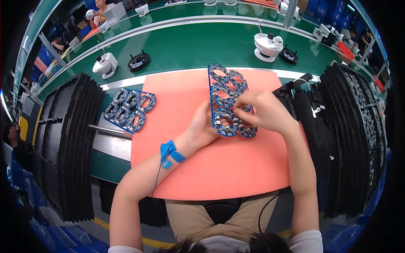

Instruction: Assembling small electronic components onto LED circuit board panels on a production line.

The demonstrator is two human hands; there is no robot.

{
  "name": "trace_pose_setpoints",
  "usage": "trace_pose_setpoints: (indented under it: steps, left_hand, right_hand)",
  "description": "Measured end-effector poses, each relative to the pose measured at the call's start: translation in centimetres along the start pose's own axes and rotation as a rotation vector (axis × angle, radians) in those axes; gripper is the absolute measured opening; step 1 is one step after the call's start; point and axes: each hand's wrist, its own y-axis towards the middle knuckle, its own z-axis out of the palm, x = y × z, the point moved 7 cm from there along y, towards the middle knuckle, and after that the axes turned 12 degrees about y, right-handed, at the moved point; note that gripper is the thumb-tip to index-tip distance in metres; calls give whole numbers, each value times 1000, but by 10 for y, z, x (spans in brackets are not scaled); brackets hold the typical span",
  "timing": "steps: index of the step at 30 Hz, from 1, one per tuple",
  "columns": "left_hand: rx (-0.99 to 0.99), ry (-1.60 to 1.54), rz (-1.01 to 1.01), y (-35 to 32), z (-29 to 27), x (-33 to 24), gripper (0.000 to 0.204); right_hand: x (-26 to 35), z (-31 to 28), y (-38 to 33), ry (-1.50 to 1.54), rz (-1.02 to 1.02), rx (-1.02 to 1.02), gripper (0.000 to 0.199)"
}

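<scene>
My left hand (pixel 203 125) grips a blue circuit board panel (pixel 222 93) from its left side and underneath, and keeps it tilted up above the pink mat (pixel 181 168). The panel is made of several ring-shaped boards with small parts on them. Over its right edge, my right hand (pixel 263 110) is closed in a pinch, its fingertips against the rings. Whatever may be between those fingertips is too small to make out. A blue wrist strap (pixel 169 154) with a thin cord is on my left wrist. Another blue circuit board panel (pixel 130 109) lies at the mat's left edge.
Black trays (pixel 67 143) are stacked at the left, and more black trays (pixel 352 126) holding boards at the right. A black device (pixel 301 95) stands beside the mat. White camera housings (pixel 268 45) and black rings (pixel 138 61) sit on the green conveyor (pixel 194 46). People work beyond it.
</scene>
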Motion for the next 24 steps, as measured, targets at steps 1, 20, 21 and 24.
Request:
trace_pose_setpoints:
  steps: [1, 20, 21, 24]
  left_hand:
    - [137, -32, 4, 3, 5, -1, 40]
    - [83, 369, -155, -5, 7, 13, 52]
    - [74, 371, -147, -4, 1, 10, 52]
    - [290, 410, -192, -10, 5, 11, 52]
  right_hand:
    - [5, 2, -1, -19, -56, 33, 13]
    - [26, 15, -6, -220, -87, 38, 14]
    - [25, 15, -5, -231, -82, 33, 14]
    - [26, 17, 0, -168, -29, 17, 15]
